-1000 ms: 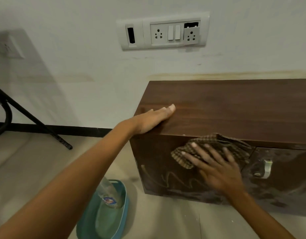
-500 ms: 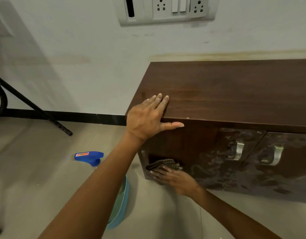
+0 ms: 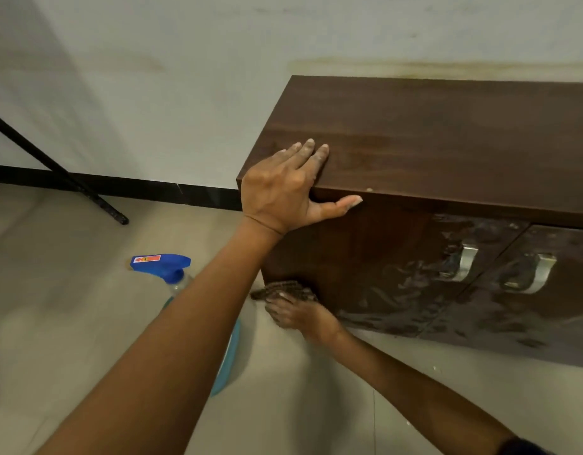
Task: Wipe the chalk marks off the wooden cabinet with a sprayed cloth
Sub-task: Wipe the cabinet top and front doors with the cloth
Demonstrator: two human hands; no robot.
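Fingers of my right hand (image 3: pixel 295 313) lay spread flat on the checked cloth (image 3: pixel 283 289), pressing it to the lower left corner of the cabinet (image 3: pixel 431 142) front. My left hand (image 3: pixel 285 188) lay open on the top edge, thumb hooked under, bracing. Smeared chalk marks (image 3: pixel 414 290) ran to the right of the cloth, across the doors past both handles (image 3: pixel 465 266), so I judged the right hand, the nearer one, should sweep rightward along the front. Behind my left arm stood the spray bottle (image 3: pixel 167 267) on the floor.
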